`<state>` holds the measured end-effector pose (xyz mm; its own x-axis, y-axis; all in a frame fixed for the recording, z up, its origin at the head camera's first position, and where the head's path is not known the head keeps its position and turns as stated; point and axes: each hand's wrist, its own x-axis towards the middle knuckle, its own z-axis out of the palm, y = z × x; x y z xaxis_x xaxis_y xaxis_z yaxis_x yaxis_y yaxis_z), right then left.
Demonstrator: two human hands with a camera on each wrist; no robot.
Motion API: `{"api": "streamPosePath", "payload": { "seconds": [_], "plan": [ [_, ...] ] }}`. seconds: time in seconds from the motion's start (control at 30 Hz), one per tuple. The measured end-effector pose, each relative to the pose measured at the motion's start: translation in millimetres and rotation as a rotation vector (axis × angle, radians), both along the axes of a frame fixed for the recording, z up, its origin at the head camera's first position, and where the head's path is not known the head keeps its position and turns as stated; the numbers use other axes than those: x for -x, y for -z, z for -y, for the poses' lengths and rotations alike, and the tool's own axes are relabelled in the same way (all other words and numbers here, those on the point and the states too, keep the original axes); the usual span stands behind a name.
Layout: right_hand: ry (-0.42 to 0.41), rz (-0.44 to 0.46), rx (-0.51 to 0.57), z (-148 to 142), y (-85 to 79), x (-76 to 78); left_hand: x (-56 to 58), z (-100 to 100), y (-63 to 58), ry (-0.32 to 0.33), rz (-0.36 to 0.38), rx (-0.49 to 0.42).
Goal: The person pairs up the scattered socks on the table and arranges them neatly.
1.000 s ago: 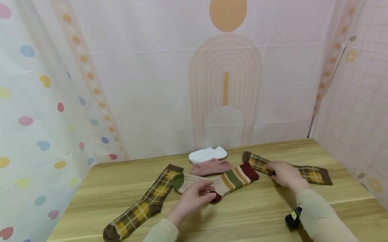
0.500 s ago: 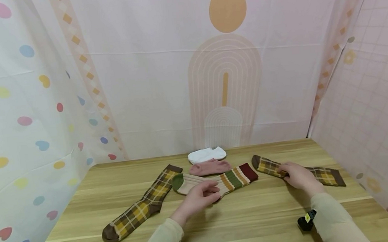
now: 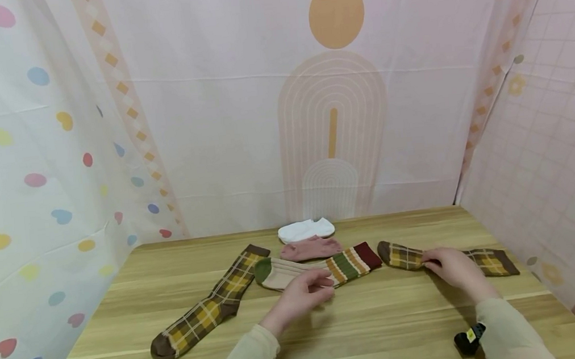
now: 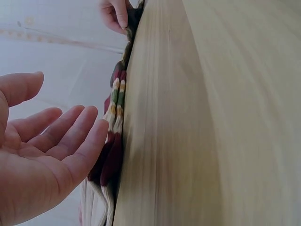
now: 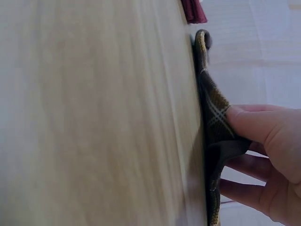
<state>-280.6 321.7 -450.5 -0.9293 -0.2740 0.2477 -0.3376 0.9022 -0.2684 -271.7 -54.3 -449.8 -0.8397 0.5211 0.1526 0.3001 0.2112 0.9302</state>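
Note:
My right hand point(image 3: 454, 267) pinches the middle of a brown and yellow plaid sock point(image 3: 402, 256) on the right side of the table; in the right wrist view, thumb and fingers grip its raised fabric point(image 5: 218, 113). My left hand point(image 3: 303, 295) hovers with relaxed fingers in front of a cream striped sock point(image 3: 346, 265) with green toe and dark red cuff, holding nothing. In the left wrist view the striped sock point(image 4: 113, 155) lies just beyond the left fingertips. A second plaid sock point(image 3: 206, 309) lies diagonally on the left.
Behind the striped sock lie a pink ankle sock point(image 3: 310, 249) and a white low-cut sock point(image 3: 304, 230), one behind the other. The wooden table point(image 3: 362, 332) meets a patterned curtain point(image 3: 223, 151) at its back edge, and curtains also hang on both sides.
My right hand has drawn the right plaid sock to the right and a little toward me, apart from the striped sock. My left hand has drifted slightly to the right.

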Motion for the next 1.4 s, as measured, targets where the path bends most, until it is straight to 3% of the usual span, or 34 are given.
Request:
{"api": "streamPosePath", "payload": {
  "seconds": [0.47,0.7,0.83,1.03,1.23,1.3,1.4],
  "plan": [
    [0.071,-0.025,0.267,-15.7,-3.1,-19.2,-6.7,-18.7,1.6,0.024,0.055,-0.053],
    [0.079,0.002,0.335,-15.8,-4.7,-27.6,-9.8,-31.8,-1.7,0.023,0.33,-0.235],
    [0.078,-0.012,0.361,-9.7,-5.4,-31.1,-11.7,-40.0,-1.4,0.001,0.397,-0.295],
    [-0.035,0.005,0.36,-4.3,-7.6,-33.3,-17.4,-49.8,-0.4,-0.019,0.414,-0.278],
    [-0.233,0.197,0.346,-11.3,-9.9,-35.9,-21.9,-60.6,0.2,-0.037,0.414,-0.241],
    [-0.253,0.235,0.359,-12.7,-10.6,-37.0,-22.6,-63.4,-0.1,-0.053,0.408,-0.22],
    [-0.249,0.193,0.363,-14.0,-12.0,-38.3,-23.0,-67.4,0.1,-0.083,0.402,-0.184]
  ]
}}
